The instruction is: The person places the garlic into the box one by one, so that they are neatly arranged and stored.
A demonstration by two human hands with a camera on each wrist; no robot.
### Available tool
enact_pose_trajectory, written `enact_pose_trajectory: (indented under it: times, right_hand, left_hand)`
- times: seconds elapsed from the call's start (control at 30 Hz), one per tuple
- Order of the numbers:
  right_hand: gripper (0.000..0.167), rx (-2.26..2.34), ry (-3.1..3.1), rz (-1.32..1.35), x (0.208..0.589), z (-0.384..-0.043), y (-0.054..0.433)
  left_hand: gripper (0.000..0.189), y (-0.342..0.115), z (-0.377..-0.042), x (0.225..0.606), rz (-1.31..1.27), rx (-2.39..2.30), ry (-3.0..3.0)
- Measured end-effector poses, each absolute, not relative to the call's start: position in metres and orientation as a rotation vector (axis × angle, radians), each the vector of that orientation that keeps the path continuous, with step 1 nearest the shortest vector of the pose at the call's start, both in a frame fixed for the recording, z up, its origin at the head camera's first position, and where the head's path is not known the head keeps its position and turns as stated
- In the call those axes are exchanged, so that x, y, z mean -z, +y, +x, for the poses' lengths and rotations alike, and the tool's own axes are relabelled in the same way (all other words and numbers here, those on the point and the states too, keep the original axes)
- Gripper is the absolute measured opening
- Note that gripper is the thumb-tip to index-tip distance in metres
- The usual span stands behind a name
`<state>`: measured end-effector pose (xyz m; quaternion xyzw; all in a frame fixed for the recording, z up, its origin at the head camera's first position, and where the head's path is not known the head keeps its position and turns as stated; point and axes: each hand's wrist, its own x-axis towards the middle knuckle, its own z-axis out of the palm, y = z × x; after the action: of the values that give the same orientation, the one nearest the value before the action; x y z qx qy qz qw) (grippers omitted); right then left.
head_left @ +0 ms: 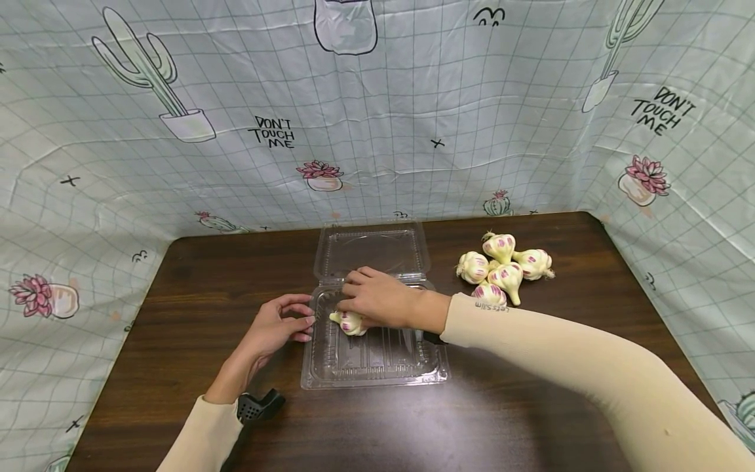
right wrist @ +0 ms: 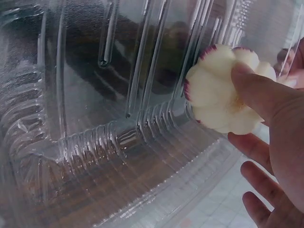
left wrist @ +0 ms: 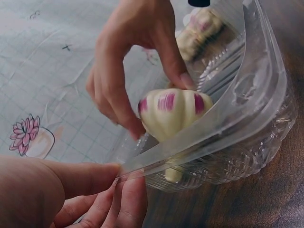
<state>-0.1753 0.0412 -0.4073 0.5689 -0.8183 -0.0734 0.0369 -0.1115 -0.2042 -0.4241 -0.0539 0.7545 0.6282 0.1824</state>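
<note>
Standing near the table, I count two hands at work, six garlic bulbs in view, and one clear plastic container [head_left: 377, 367] in two halves.

Right hand [head_left: 380, 298]: holds one garlic bulb [head_left: 352, 323], grip narrow, thumb to one side and fingers to the other. That bulb is over the left part of the container's base, within its walls, its stem end pointing left toward the other hand. Whether it touches the floor of the base, I cannot tell.

Left hand [head_left: 277, 328]: at the left edge of the container. From the left wrist, thumb and fingers pinch the rim [left wrist: 223, 133], with only the thin plastic between them.

Lid [head_left: 371, 252]: one, laid back behind the base on the side toward the curtain, joined along the base's far edge.

Pile of five bulbs [head_left: 505, 278]: on the dark wooden table [head_left: 224, 275], right of the container and well apart from it, packed close, purple-marked like the held one.

Two pale sleeves [head_left: 548, 344], one on each arm; the right one crosses just in front of the pile. One black device [head_left: 259, 405] shows by the left wrist.

Curtain [head_left: 383, 111]: gridded, with two "DON'T TOUCH ME" captions and three pink potted succulents.
</note>
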Motion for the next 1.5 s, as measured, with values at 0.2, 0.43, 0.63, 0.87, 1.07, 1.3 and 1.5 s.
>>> enact_pose_trajectory:
  times: [0.2, 0.43, 0.63, 0.87, 1.07, 1.3, 1.5]
  right_hand:
    - [0.057, 0.199, -2.511, 1.71, 0.403, -0.174, 0.05]
    - [0.057, 0.073, -2.526, 1.66, 0.389, -0.172, 0.075]
    - [0.063, -0.104, -2.509, 1.549, 0.381, -0.173, 0.114]
    - [0.071, -0.292, -2.543, 1.371, 0.382, -0.172, 0.167]
    - [0.075, -0.317, -2.575, 1.3, 0.394, -0.168, 0.207]
    - [0.08, -0.299, -2.548, 1.278, 0.411, -0.159, 0.244]
    - [0.084, -0.265, -2.554, 1.236, 0.423, -0.151, 0.264]
  left_hand:
    - [0.05, -0.203, -0.111, 0.423, -0.157, -1.771, 2.131]
    - [0.049, -0.204, -0.111, 0.424, -0.156, -1.77, 2.137]
    - [0.049, -0.203, -0.112, 0.424, -0.154, -1.779, 2.138]
    - [0.049, -0.203, -0.111, 0.424, -0.166, -1.779, 2.15]
    - [0.049, -0.202, -0.109, 0.424, -0.176, -1.773, 2.159]
    - [0.05, -0.202, -0.109, 0.424, -0.169, -1.773, 2.163]
    - [0.049, -0.202, -0.108, 0.425, -0.162, -1.773, 2.17]
